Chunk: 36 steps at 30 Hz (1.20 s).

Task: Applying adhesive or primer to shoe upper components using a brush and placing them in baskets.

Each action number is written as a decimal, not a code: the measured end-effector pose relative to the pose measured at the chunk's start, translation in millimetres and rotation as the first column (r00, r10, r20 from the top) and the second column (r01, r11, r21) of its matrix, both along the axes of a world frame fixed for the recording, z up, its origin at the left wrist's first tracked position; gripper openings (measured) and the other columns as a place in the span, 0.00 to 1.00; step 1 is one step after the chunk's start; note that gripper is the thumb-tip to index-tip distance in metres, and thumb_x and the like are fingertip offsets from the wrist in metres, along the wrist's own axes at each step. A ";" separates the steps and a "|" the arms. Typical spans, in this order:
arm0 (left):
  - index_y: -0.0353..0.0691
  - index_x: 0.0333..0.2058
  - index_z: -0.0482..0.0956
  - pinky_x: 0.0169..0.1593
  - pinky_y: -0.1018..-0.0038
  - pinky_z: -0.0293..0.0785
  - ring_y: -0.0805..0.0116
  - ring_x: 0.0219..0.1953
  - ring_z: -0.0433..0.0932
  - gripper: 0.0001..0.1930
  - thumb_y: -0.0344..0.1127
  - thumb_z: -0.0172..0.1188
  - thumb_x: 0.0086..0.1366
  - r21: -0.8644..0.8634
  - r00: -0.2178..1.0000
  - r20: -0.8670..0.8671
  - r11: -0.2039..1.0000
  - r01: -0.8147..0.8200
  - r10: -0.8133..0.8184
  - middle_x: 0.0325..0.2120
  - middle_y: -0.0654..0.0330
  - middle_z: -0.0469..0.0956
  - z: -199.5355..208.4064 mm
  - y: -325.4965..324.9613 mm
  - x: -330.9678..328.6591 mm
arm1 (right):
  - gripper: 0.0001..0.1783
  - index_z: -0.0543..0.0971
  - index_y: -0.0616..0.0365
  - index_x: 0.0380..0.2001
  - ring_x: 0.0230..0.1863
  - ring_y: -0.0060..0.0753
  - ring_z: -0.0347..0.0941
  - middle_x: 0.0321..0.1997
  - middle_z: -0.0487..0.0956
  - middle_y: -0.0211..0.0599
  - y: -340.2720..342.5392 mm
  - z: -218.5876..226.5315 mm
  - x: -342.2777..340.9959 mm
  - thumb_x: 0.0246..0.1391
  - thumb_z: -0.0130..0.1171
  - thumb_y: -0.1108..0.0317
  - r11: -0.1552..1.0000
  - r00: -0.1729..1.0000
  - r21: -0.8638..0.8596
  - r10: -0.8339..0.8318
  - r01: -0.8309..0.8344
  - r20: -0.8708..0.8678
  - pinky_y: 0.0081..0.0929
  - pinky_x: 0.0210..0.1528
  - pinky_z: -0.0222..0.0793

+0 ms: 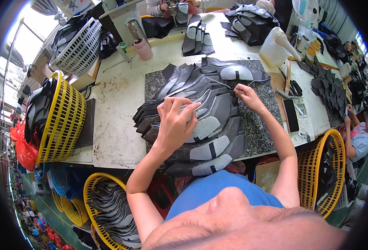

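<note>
Overlapping shoe uppers point(215, 112), black and grey with pale toe patches and short black strips, are fanned in a large pile before me. Over the pile's left-middle, my left hand point(177, 121) has bent fingers held apart, with nothing visible in them. My right hand point(249, 98) is closed in a pinch by the pile's right edge. A thin white thread point(220, 83) runs up to its fingertips. Just beyond that hand, one upper with a large pale patch point(237, 73) lies apart at the top. The undersides of the pile are hidden.
A speckled stone slab point(257, 132) lies under the pile. To its right are a phone point(290, 115) and a white jug point(275, 48). A pink bottle point(142, 49) stands at the back. Yellow baskets point(63, 121) flank the table. Another person's hands point(180, 6) work opposite.
</note>
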<state>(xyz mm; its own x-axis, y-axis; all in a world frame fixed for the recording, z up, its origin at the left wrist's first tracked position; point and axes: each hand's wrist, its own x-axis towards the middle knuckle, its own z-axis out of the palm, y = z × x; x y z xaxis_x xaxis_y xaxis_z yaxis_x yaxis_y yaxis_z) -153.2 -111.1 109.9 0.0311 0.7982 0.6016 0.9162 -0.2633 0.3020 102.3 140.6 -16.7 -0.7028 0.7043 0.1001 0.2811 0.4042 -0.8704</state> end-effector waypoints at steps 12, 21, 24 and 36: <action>0.38 0.63 0.76 0.41 0.73 0.82 0.65 0.38 0.82 0.30 0.22 0.70 0.62 0.020 0.866 0.396 0.946 0.325 -0.306 0.57 0.50 0.79 -1.6 -25.5 25.1 | 0.05 0.81 0.59 0.34 0.21 0.23 0.75 0.24 0.80 0.37 -134.6 112.3 -20.1 0.56 0.60 0.79 0.895 0.984 0.434 -0.030 0.104 -0.175 0.25 0.24 0.67; 0.38 0.37 0.88 0.37 0.71 0.77 0.66 0.32 0.80 0.04 0.29 0.70 0.64 -0.090 0.749 0.624 0.931 0.353 -0.224 0.29 0.60 0.80 19.0 -60.7 -15.7 | 0.04 0.85 0.56 0.31 0.16 0.23 0.73 0.20 0.80 0.32 -179.5 145.6 -54.0 0.54 0.67 0.77 0.901 0.909 0.408 0.287 -0.149 -0.302 0.23 0.19 0.62; 0.38 0.35 0.88 0.34 0.73 0.74 0.69 0.32 0.79 0.03 0.29 0.71 0.64 -0.140 0.794 0.603 0.990 0.004 0.082 0.28 0.60 0.82 12.5 -55.2 -50.6 | 0.04 0.85 0.61 0.34 0.20 0.11 0.61 0.17 0.72 0.27 -153.2 144.8 -74.1 0.62 0.66 0.71 0.985 0.989 0.172 0.057 -0.033 -0.138 0.18 0.23 0.53; 0.40 0.30 0.90 0.40 0.64 0.78 0.61 0.34 0.81 0.12 0.43 0.73 0.59 -0.355 0.866 0.265 0.878 -0.321 0.424 0.25 0.58 0.85 -13.7 -26.8 -103.8 | 0.14 0.83 0.64 0.31 0.21 0.14 0.55 0.16 0.63 0.25 -107.4 113.7 -122.1 0.59 0.71 0.62 0.975 0.998 0.210 -0.065 0.068 -0.021 0.24 0.24 0.51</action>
<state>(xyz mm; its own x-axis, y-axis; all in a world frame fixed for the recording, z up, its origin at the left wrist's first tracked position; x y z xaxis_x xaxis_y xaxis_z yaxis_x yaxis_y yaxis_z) -257.0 -138.0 96.3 -0.4598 0.8479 0.2639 0.7625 0.2247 0.6067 -19.8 33.2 97.0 -0.6525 0.7116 0.2605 0.3024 0.5597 -0.7715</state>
